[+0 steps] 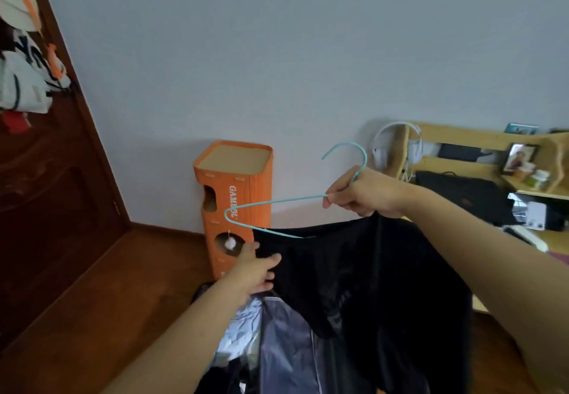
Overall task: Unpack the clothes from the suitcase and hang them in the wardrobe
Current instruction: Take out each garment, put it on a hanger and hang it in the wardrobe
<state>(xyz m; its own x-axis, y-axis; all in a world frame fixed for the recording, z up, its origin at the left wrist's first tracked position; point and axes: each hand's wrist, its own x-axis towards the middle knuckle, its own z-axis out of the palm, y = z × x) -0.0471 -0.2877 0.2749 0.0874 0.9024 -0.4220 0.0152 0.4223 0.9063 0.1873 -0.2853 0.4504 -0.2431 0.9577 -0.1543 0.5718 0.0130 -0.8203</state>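
Observation:
A black garment (369,276) hangs in front of me, partly threaded on a thin teal wire hanger (274,202). My right hand (366,196) grips the hanger just below its hook and also pinches the garment's top edge. One hanger arm sticks out bare to the left; the other is hidden inside the cloth. My left hand (257,267) holds the garment's left edge just below that bare arm. Below, the open suitcase (286,347) shows a grey lining and crumpled pale fabric. The wardrobe's dark wooden side (61,178) stands at the left, with white and orange clothes (24,79) in it.
An orange cardboard tower (237,205) stands against the white wall just behind the hanger. A wooden desk shelf (480,159) at the right holds white headphones (397,144), a photo frame and small items. The floor (107,301) is dark red wood.

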